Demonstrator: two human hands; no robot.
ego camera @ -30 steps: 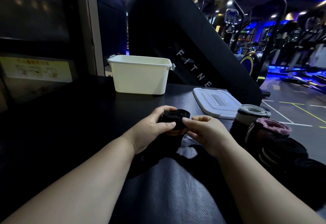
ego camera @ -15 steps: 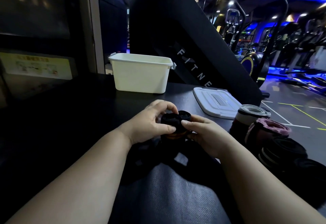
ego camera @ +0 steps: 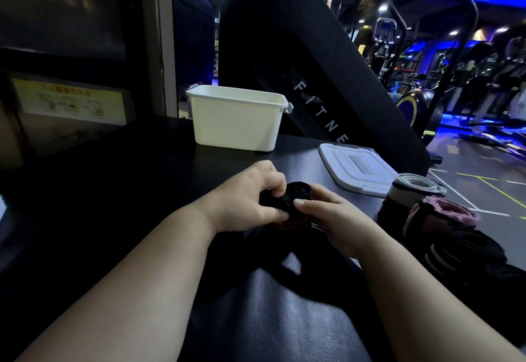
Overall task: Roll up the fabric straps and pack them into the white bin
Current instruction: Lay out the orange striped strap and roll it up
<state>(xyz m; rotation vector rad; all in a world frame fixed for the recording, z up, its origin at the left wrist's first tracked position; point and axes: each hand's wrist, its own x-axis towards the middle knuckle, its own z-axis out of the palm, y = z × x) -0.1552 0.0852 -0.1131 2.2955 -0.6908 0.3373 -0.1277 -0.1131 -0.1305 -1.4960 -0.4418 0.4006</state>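
A black fabric strap roll [ego camera: 296, 194] sits between both hands above the dark table [ego camera: 142, 190]. My left hand [ego camera: 250, 199] grips its left side, fingers curled over the top. My right hand [ego camera: 327, 213] pinches its right side, thumb pressed on the front. The strap's loose tail [ego camera: 273, 250] hangs down onto the table below the hands. The white bin [ego camera: 236, 122] stands upright behind the hands, apart from them; its inside is hidden.
The bin's white lid [ego camera: 355, 168] lies flat to the right. Several rolled straps line the table's right edge: a grey one [ego camera: 412, 190], a pink one [ego camera: 444, 216], dark ones [ego camera: 469, 250]. A black fitness machine [ego camera: 299, 62] rises behind the bin.
My left fingers have shifted over the top of the roll and the roll has turned a little. Both hands stay in about the same spot.
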